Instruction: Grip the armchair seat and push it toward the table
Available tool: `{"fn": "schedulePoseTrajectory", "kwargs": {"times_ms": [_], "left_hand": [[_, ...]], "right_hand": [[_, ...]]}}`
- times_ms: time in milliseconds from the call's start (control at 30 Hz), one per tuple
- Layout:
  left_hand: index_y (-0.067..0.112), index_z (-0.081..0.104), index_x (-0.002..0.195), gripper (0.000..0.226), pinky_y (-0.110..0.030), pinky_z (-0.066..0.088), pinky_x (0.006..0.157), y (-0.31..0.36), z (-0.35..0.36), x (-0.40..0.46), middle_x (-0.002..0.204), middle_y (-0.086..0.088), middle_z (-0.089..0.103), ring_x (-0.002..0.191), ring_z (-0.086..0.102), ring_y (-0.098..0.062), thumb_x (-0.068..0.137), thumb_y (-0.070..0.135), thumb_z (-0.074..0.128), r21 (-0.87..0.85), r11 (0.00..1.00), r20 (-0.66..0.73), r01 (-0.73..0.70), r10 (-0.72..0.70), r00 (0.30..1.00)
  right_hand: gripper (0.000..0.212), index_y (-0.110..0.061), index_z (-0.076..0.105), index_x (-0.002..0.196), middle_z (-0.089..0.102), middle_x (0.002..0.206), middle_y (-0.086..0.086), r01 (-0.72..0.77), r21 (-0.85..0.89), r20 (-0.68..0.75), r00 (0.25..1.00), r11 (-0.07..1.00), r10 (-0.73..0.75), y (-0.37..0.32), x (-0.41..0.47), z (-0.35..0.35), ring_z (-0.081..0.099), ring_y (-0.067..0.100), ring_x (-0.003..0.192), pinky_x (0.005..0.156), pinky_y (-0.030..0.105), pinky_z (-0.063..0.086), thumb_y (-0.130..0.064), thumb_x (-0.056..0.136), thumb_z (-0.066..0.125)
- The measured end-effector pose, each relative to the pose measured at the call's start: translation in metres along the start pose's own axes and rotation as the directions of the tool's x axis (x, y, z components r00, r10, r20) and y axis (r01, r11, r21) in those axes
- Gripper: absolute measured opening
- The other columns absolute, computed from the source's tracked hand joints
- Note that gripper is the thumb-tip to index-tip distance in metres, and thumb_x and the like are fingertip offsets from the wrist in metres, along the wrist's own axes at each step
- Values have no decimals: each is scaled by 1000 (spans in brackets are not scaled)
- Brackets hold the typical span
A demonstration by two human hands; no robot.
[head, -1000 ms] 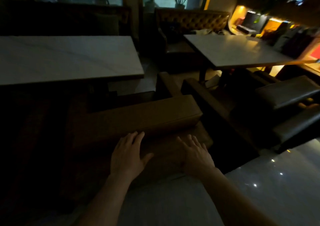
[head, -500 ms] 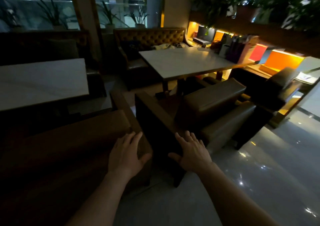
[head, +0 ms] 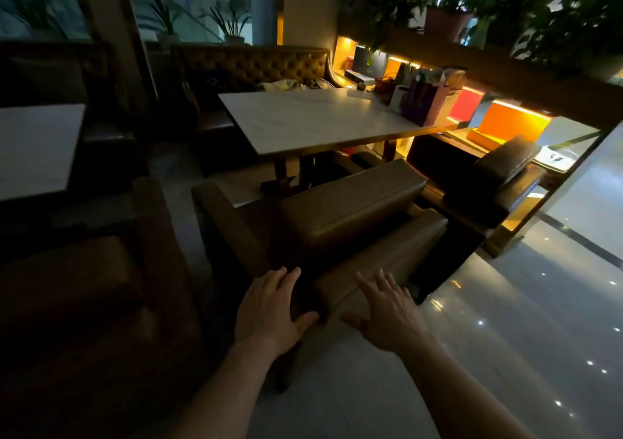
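Leather armchair (head: 354, 216) beneath spread hands (head: 332, 314).

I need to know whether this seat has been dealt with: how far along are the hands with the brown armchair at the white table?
Done: nothing visibly; the brown armchair stands tucked at the white table. In hand: the left hand and right hand reach with straight fingers over its near armrest; contact is unclear in the dim light. Left: any grip on the chair.
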State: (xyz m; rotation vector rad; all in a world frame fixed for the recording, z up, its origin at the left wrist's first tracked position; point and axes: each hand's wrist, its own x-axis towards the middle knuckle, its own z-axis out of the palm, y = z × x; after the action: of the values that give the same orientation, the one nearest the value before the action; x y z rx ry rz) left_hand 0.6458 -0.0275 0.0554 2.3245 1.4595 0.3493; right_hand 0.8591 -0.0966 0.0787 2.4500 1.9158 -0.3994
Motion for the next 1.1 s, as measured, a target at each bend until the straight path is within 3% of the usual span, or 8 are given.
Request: {"fn": "schedulePoseTrajectory", "kwargs": {"times_ms": [500, 767, 900, 1100], "left_hand": [[42, 8, 151, 102, -40, 18, 116, 67, 167, 177, 160, 9, 13, 145, 15, -17, 71, 78, 59, -32, 966, 138, 255, -248, 959], [44, 7, 151, 115, -42, 19, 116, 94, 219, 223, 161, 9, 11, 145, 15, -19, 58, 87, 59, 69, 886, 121, 458, -463, 878], [44, 8, 151, 116, -43, 23, 115, 114, 231, 242, 160, 10, 15, 143, 20, -20, 56, 87, 60, 93, 856, 81, 509, -516, 853], [44, 10, 151, 104, -41, 4, 120, 121, 251, 250, 159, 11, 20, 146, 15, -16, 67, 81, 57, 154, 842, 43, 518, -529, 847]], "right_hand": [[102, -38, -4, 156, -6, 166, 11, 162, -64, 216, 966, 985, -145, 178, 230, 31, -8, 31, 152, 122, 53, 6, -70, 82, 58], [116, -38, -10, 155, -11, 165, 11, 433, -72, 322, 863, 899, -390, 235, 325, 61, -16, 33, 151, 121, 57, -1, -74, 74, 66], [114, -39, -12, 154, -13, 165, 10, 512, -67, 363, 812, 856, -457, 256, 348, 64, -19, 31, 150, 120, 58, -5, -69, 77, 66], [110, -41, -11, 154, -5, 166, 11, 573, -114, 331, 792, 811, -513, 265, 364, 76, -12, 33, 151, 116, 66, -6, -77, 76, 59]]}}
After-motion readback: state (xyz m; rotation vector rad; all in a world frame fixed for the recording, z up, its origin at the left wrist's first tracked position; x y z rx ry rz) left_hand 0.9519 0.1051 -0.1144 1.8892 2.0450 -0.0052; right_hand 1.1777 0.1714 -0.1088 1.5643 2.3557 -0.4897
